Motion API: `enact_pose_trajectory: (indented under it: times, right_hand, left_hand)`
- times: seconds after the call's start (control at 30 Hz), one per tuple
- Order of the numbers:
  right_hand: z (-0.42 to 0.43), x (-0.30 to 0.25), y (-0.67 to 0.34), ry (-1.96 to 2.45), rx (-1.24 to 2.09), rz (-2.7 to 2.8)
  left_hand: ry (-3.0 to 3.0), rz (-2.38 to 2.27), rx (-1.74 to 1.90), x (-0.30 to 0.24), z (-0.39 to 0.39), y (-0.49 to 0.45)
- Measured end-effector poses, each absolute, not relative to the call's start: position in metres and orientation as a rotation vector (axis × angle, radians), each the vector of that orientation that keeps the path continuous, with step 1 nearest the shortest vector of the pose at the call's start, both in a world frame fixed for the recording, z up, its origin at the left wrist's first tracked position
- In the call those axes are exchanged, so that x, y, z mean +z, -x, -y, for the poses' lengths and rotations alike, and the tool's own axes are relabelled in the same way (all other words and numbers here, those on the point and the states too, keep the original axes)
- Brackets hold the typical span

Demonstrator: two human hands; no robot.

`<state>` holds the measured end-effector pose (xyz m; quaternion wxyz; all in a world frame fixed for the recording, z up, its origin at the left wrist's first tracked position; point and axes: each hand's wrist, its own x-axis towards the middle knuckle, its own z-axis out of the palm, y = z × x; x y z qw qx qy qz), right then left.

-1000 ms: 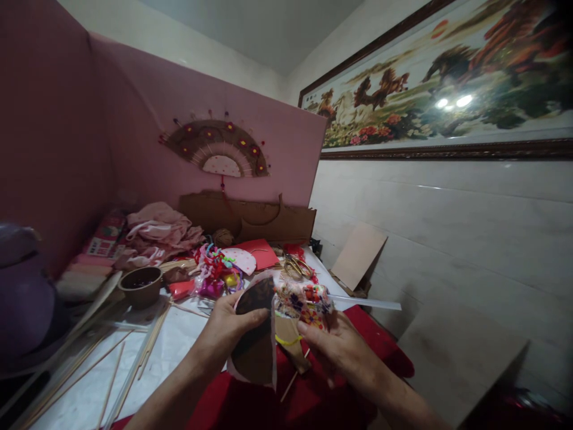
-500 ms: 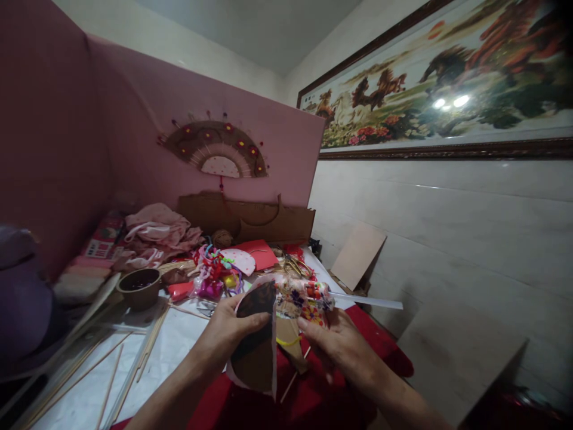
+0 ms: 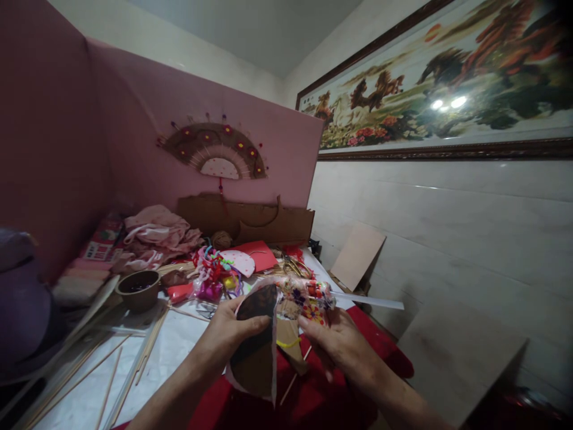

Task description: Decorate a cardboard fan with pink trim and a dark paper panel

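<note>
My left hand (image 3: 228, 334) grips a curved brown cardboard piece (image 3: 255, 352) edged with pale pink fabric, thumb pressed across its front. My right hand (image 3: 338, 346) pinches the colourful floral fabric (image 3: 304, 297) that runs from the top of that piece to the right. A thin stick (image 3: 293, 376) and a yellow band (image 3: 289, 343) show between the two hands. Both hands hover over a red cloth (image 3: 313, 400) at the near edge of the table.
The white table (image 3: 170, 352) carries bamboo sticks (image 3: 120, 370), a brown bowl (image 3: 138, 288), ribbons (image 3: 215, 272), pink cloth (image 3: 156, 236), red card (image 3: 259, 254) and cardboard sheets (image 3: 250, 218). A decorated fan (image 3: 217, 152) hangs on the pink board. Cardboard pieces (image 3: 358, 254) lean against the right wall.
The hands and the fabric-covered piece stay almost in place; the floral fabric has been drawn slightly flatter across the top. The view shifted a little.
</note>
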<state>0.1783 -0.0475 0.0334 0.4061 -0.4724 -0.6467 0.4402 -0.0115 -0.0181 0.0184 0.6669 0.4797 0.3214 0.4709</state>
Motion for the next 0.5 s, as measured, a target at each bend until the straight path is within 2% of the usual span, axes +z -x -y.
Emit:
enact_pose_trajectory:
  times: [0.5]
  right_hand:
    - [0.0497, 0.0278, -0.1807, 1.260, 1.088, 1.646]
  left_hand:
    - [-1.031, -0.736, 1.067, 0.0170, 0.0172, 0.0113]
